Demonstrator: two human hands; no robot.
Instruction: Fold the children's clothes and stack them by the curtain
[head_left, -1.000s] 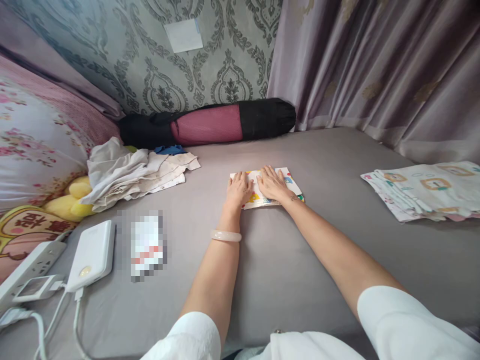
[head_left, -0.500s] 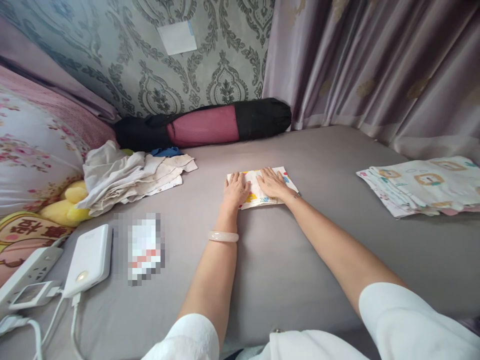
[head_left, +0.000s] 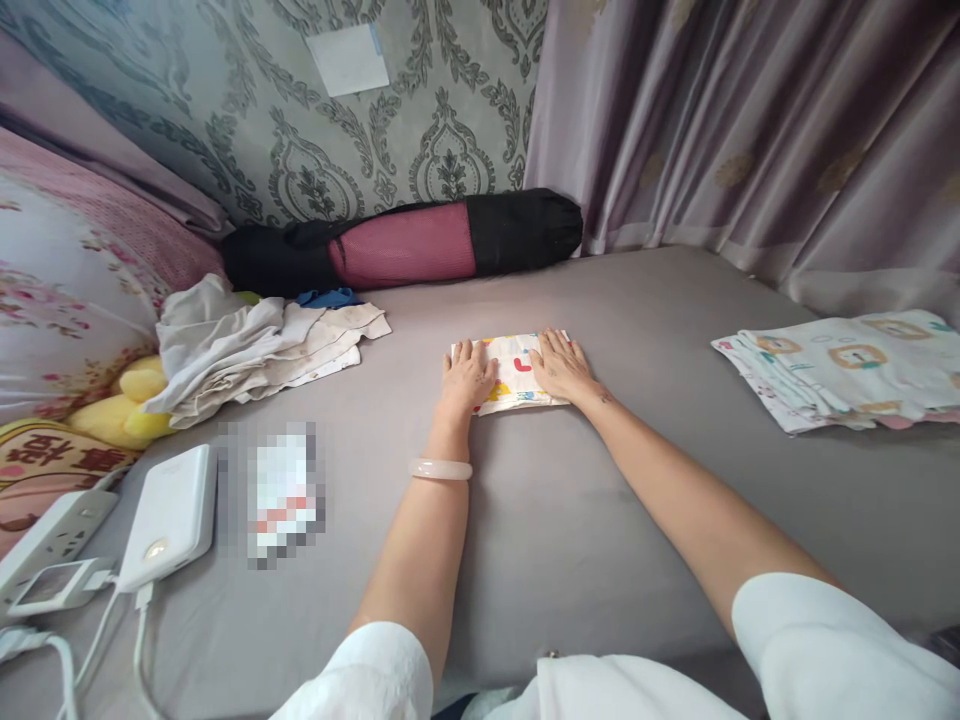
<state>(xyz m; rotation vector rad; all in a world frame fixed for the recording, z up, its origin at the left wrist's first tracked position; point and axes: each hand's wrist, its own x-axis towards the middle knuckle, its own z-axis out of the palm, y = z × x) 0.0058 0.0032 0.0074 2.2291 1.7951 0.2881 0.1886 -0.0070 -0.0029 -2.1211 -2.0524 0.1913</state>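
Observation:
A small folded cloth (head_left: 514, 372) with bright printed shapes lies on the grey bed sheet (head_left: 570, 520) in the middle of the view. My left hand (head_left: 466, 376) lies flat on its left end, fingers spread, with a pale bangle on the wrist. My right hand (head_left: 562, 366) rests flat on its right end, fingers stretched out. Both palms press down on the cloth and neither hand grips it.
A stack of folded printed cloths (head_left: 847, 372) lies at the right. A heap of crumpled light clothes (head_left: 251, 345) sits at the left beside a yellow plush toy (head_left: 124, 405). A black and pink rolled bag (head_left: 405, 245) lies against the wall. A white power bank (head_left: 166, 518) and power strip (head_left: 45, 540) are at the near left.
My right hand has slid to the right across the folded cloth, away from my left hand, which has stayed on the left end. The view has shifted slightly.

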